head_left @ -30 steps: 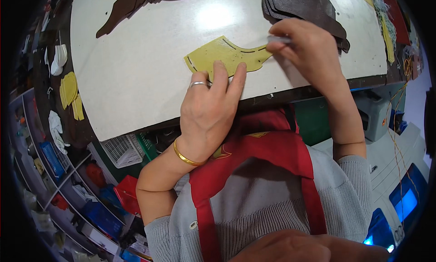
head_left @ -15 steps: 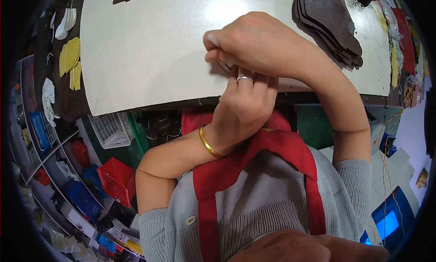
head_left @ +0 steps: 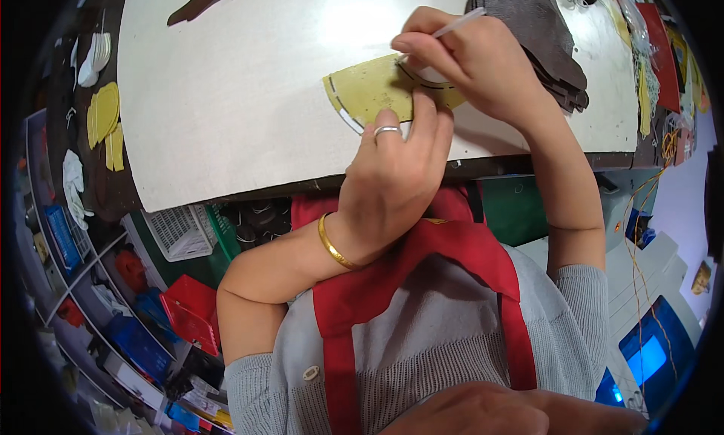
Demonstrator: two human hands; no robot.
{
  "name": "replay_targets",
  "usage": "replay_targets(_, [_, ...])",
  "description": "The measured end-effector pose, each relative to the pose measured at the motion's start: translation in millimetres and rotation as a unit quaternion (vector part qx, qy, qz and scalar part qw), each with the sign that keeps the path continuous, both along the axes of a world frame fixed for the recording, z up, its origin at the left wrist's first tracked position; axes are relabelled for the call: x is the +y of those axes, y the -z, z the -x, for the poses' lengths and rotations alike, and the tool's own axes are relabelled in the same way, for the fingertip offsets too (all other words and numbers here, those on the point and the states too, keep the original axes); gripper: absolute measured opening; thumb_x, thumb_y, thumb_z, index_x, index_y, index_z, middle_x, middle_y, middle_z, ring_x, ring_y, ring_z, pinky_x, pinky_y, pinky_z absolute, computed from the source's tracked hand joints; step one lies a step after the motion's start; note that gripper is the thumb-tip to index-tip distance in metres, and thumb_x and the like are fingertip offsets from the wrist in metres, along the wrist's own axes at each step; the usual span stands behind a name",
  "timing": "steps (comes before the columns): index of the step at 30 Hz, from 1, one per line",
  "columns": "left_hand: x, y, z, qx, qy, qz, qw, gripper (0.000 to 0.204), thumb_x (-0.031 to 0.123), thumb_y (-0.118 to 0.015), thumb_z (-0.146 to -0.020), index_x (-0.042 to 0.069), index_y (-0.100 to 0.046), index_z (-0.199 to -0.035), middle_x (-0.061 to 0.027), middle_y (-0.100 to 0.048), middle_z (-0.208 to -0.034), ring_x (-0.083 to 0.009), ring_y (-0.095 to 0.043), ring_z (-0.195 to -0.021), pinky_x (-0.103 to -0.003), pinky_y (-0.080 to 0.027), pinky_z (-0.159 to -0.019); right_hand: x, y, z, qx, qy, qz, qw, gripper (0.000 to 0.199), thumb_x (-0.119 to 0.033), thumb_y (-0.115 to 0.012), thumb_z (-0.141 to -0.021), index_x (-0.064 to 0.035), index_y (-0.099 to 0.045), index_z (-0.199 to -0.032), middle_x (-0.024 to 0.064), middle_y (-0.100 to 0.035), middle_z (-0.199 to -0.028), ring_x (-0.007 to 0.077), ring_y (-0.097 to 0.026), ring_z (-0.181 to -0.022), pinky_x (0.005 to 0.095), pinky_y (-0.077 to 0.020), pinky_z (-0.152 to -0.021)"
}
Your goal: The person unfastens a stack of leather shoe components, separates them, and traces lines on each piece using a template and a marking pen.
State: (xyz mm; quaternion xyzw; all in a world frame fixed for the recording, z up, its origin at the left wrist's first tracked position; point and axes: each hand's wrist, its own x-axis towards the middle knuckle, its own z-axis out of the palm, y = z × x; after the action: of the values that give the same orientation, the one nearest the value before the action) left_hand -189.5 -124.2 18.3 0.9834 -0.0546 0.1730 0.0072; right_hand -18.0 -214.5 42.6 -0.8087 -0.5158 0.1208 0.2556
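A flat yellow template [head_left: 366, 84] with a curved edge and narrow dark slots lies on the white tabletop [head_left: 226, 118]. My left hand [head_left: 396, 163], wearing a ring and a gold bangle, rests on its near edge with fingers spread and pressing down. In my right hand [head_left: 483, 69] is a slim white pen [head_left: 461, 21], pinched between thumb and fingers. Its lower tip meets the template near a slot at the far edge. The right hand and forearm cover the template's right end. Whether anything lies beneath the template, I cannot tell.
Dark brown cut pieces [head_left: 520, 27] are stacked at the far right. Another brown piece [head_left: 207, 1] lies far left. Yellow pieces [head_left: 104, 114] and a white glove [head_left: 73, 180] sit along the left edge. Below are a white basket [head_left: 177, 231] and a red bin [head_left: 192, 310].
My hands were close together, the right one hiding most of what lay under them. Now the right has moved right with the pen, and the yellow template shows under my spread left fingers.
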Motion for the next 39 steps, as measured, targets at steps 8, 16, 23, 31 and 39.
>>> replay_targets(8, [0.8, -5.5, -1.2, 0.056, -0.015, -0.020, 0.998, 0.033, 0.015, -0.060, -0.086, 0.013, -0.068, -0.118, -0.0036, -0.067, -0.119, -0.0203, -0.055, -0.074, -0.024, -0.050, -0.061, -56.5, 1.5, 4.7, -0.146, 0.012, -0.036, 0.989, 0.025, -0.030, -0.064, -0.100, -0.0081, -0.059, -0.089, 0.0108, -0.063, -0.067, 0.0311, -0.066, -0.062, 0.0428, -0.0506, -0.055])
replay_targets(16, [8.5, -4.5, -7.5, -0.002, 0.008, -0.052, 0.999, 0.027, 0.015, -0.064, -0.082, 0.013, -0.069, -0.109, 0.0000, -0.068, -0.110, -0.0165, -0.054, -0.067, -0.023, -0.046, -0.050, -40.1, 1.2, 9.9, -0.074, 0.078, -0.163, 0.981, 0.016, -0.020, -0.063, -0.098, -0.0058, -0.061, -0.090, 0.0120, -0.061, -0.065, 0.0364, -0.066, -0.064, 0.0467, -0.0504, -0.057])
replay_targets(23, [23.4, -8.7, -11.2, 0.004, 0.033, 0.000, 0.999, 0.031, 0.010, -0.067, -0.073, 0.011, -0.073, -0.104, 0.0006, -0.070, -0.105, -0.0175, -0.062, -0.077, -0.027, -0.052, -0.058, -41.5, -3.1, 23.9, -0.042, 0.043, 0.036, 0.998, 0.017, -0.020, -0.068, -0.087, -0.0041, -0.070, -0.091, 0.0161, -0.072, -0.093, 0.0344, -0.071, -0.087, 0.0458, -0.0566, -0.070])
replay_targets(31, [67.4, 0.7, -112.3, -0.124, 0.098, 0.065, 0.985, 0.030, 0.006, -0.068, -0.086, -0.002, -0.063, -0.114, -0.0139, -0.065, -0.107, -0.0311, -0.063, -0.104, -0.039, -0.055, -0.085, -119.6, -27.1, -26.8, 0.059, 0.325, -0.050, 0.942, 0.022, -0.019, -0.070, -0.092, -0.0017, -0.072, -0.106, 0.0086, -0.073, -0.088, 0.0137, -0.066, -0.077, 0.0280, -0.0523, -0.074])
replay_targets(39, [79.5, -3.2, -13.5, 0.027, 0.052, 0.112, 0.992, 0.022, 0.003, -0.073, -0.081, 0.000, -0.067, -0.102, -0.0136, -0.065, -0.099, -0.0314, -0.063, -0.093, -0.039, -0.055, -0.078, -108.8, -27.7, 11.7, 0.133, 0.331, -0.203, 0.912, 0.015, -0.013, -0.067, -0.100, -0.0011, -0.071, -0.107, 0.0004, -0.068, -0.084, 0.0065, -0.060, -0.075, 0.0221, -0.0491, -0.068])
